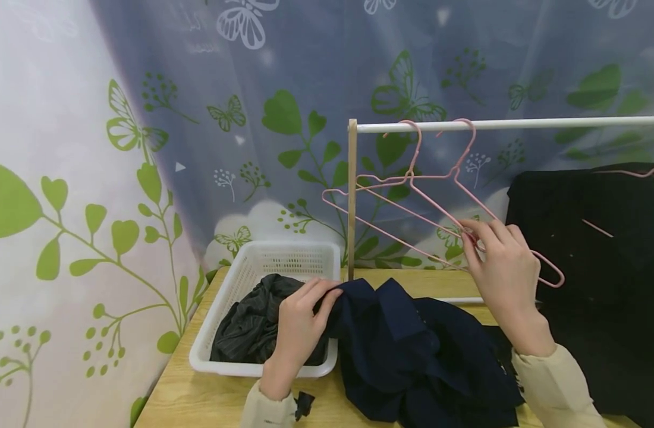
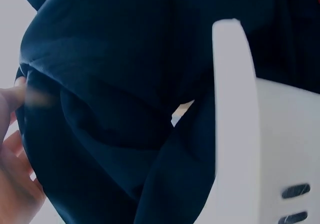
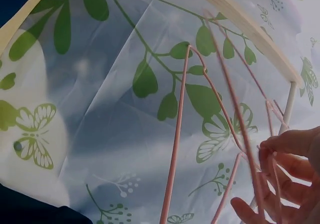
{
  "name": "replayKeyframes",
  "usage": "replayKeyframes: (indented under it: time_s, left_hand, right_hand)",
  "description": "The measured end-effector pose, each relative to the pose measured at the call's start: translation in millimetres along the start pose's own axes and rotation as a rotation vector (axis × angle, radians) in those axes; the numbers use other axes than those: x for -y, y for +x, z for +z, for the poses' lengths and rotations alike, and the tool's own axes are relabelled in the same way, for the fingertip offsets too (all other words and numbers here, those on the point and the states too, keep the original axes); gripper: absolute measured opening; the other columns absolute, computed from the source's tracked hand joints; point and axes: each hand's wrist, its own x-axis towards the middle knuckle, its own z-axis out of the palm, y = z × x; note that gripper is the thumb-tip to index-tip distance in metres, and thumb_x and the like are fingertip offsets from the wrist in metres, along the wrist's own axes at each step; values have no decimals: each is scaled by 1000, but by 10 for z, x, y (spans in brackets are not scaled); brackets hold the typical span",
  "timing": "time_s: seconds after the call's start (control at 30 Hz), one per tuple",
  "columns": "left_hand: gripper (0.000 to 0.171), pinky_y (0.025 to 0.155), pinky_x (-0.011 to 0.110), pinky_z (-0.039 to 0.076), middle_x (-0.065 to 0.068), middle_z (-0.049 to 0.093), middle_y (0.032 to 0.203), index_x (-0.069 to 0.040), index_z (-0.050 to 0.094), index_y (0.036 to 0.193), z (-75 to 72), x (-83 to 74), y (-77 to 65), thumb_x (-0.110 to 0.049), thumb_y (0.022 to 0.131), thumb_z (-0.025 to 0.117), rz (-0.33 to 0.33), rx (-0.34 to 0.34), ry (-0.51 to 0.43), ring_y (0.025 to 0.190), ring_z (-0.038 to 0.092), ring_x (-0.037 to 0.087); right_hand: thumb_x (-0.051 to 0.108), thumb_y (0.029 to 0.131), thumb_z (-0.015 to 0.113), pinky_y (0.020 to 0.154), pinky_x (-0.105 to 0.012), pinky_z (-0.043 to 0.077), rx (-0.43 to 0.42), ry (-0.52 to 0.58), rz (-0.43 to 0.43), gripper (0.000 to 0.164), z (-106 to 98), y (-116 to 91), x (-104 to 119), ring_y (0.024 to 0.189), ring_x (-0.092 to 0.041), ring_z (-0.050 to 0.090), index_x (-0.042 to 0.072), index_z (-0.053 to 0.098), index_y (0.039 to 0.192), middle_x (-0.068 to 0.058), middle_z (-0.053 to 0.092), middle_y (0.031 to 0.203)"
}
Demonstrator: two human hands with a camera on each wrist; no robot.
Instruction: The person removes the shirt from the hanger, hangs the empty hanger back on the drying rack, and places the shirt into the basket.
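My left hand pinches the edge of a dark navy garment, which lies bunched over the tabletop and droops beside the basket. In the left wrist view the thumb and fingertips are at the edge of the navy cloth, its folds filling most of the picture. Higher up on the right, my right hand pinches the sloping arm of a pink wire hanger that hangs by its hook on the rail. A second pink hanger hangs close alongside. In the right wrist view, thumb and fingers close on the pink wire.
A white plastic basket holding crumpled dark clothing stands left of the garment on the wooden table. The white rail runs from a wooden post. A large black cloth hangs at the right, before a patterned curtain.
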Motion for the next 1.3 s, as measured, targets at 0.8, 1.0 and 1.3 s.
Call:
replayKeyframes:
  time_s: [0.8,1.0,1.3]
  left_hand:
    - [13,71,20,54,-1,67,97,-14,70,112,844,-705,-280,-19,103,62,-47,384,155,80,67,10]
    - [16,70,21,51,-1,63,99,-15,68,114,1042,-734,-584,-26,103,63,52,799,346,83,62,11]
    - [25,69,20,51,-4,63,100,-18,67,114,830,-671,-426,-39,100,65,-58,700,223,84,62,10]
  right_hand:
    - [31,96,71,74,-33,52,308,241,-128,26,-45,-984,50,101,-18,60,22,72,121,2,66,115]
    - [29,93,75,88,-52,53,619,177,-32,30,82,-1282,-95,114,-29,60,24,71,122,-4,64,126]
    - [44,99,64,95,-65,45,827,250,122,42,-53,-1469,-415,124,-41,55,26,61,137,-9,57,139]
